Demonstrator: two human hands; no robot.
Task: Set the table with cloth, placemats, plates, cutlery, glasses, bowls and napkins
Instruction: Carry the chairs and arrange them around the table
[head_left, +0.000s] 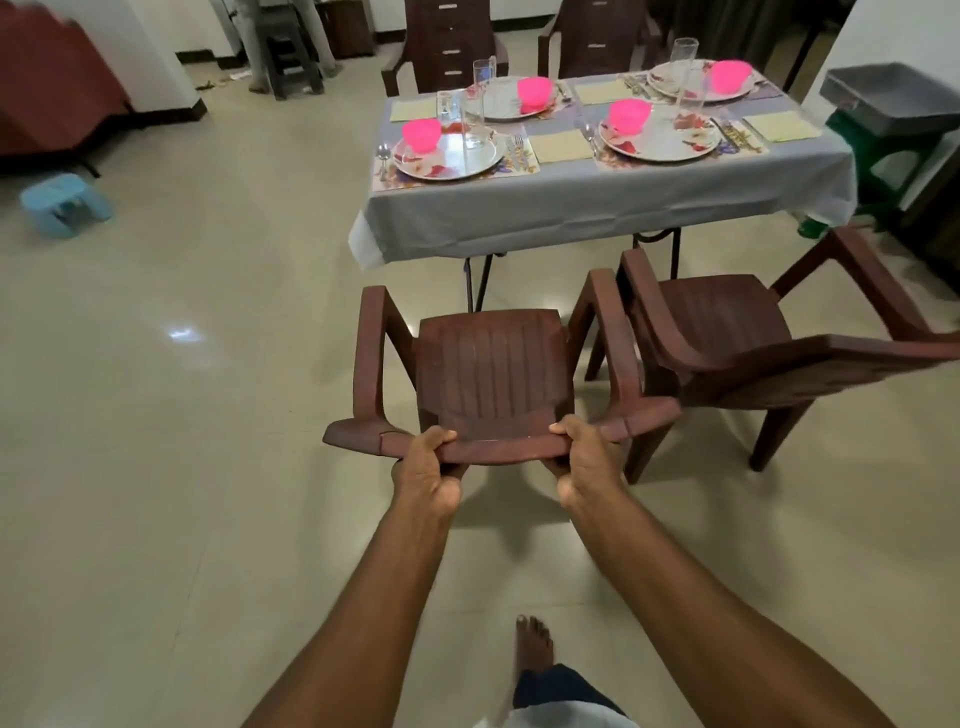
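My left hand (430, 470) and my right hand (582, 465) both grip the top edge of a brown plastic chair's backrest (498, 447), a short way in front of the table. The chair's seat (491, 364) faces the table. A grey cloth (571, 202) covers the table. On it lie floral placemats (511, 169), several plates (452, 158), pink bowls (422, 135), tall glasses (474, 122), cutlery (383, 156) and yellow-green napkins (561, 146).
A second brown chair (727, 332) stands right of mine, angled. Two more chairs (449, 41) stand at the table's far side. A blue stool (65, 205) lies on the floor at left. A grey tray on a green stand (893, 98) is at right.
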